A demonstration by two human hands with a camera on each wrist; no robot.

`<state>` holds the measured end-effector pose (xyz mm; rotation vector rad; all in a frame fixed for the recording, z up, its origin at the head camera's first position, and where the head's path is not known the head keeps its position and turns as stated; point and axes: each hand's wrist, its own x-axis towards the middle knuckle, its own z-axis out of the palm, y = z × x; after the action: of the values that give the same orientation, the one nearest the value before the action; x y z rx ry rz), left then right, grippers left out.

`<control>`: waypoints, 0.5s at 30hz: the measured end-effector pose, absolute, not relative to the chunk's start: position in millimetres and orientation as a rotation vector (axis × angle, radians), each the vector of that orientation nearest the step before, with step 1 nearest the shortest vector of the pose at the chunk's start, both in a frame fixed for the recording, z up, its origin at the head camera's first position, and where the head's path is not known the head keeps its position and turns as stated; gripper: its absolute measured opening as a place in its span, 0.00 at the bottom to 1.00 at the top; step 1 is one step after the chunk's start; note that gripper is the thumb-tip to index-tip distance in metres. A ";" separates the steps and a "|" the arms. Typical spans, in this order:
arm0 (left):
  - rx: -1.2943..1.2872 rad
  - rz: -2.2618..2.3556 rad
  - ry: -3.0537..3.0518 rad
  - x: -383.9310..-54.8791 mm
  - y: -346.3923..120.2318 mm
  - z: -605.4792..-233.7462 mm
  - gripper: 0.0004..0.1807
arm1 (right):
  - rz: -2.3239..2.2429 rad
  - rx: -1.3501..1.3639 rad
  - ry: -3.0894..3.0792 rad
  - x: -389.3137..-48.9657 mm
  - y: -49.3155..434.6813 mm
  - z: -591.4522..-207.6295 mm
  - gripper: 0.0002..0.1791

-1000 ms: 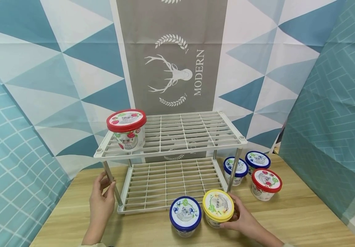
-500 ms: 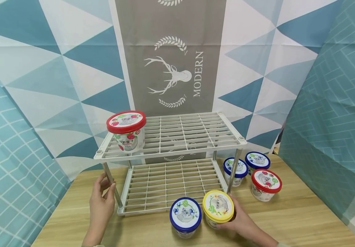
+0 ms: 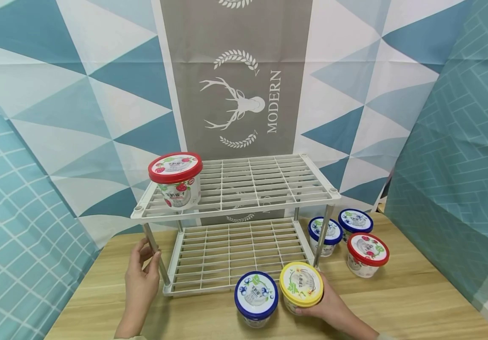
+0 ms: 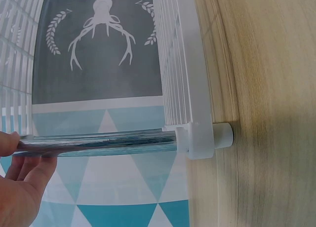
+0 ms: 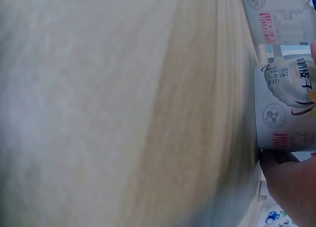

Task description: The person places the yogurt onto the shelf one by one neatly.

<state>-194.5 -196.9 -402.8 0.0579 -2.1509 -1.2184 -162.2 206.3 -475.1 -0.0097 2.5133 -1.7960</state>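
In the head view my left hand (image 3: pixel 143 278) holds the front left metal post (image 3: pixel 155 250) of a white two-tier rack (image 3: pixel 231 208). The left wrist view shows thumb and fingers on either side of that post (image 4: pixel 108 143). My right hand (image 3: pixel 328 304) grips a yellow-lidded tub (image 3: pixel 301 285) from its right side, at the rack's front right corner. Just left of it stands a blue-lidded tub (image 3: pixel 256 297) with blueberry pictures. In the right wrist view the held tub's printed side (image 5: pixel 279 106) shows upright close to the wooden table (image 5: pixel 187 89). A red-lidded tub (image 3: pixel 175 182) sits on the upper shelf's left end.
Right of the rack stand two blue-lidded tubs (image 3: pixel 325 233) (image 3: pixel 355 222) and a red-lidded tub (image 3: pixel 367 255). The lower shelf (image 3: pixel 235 252) lies low over the table. A patterned cloth (image 3: pixel 235 94) hangs behind, with tile-patterned panels on both sides.
My right hand has closed in a little around the yellow-lidded tub, its thumb shifting left along the side. The tub and my left hand have stayed about where they were.
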 end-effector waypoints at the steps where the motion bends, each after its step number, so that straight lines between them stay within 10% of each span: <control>1: 0.059 -1.217 -2.151 -194.6 -197.0 -402.7 0.26 | -1.790 -0.001 2.519 -162.4 206.0 -475.2 0.58; 15: 0.059 -1.213 -2.147 -193.8 -196.1 -402.5 0.26 | -1.750 0.058 2.591 -161.7 202.1 -478.7 0.57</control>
<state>-193.8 -196.1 -402.5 0.0592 -2.1468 -1.2133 -161.7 202.1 -478.7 0.0577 2.5910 -1.7496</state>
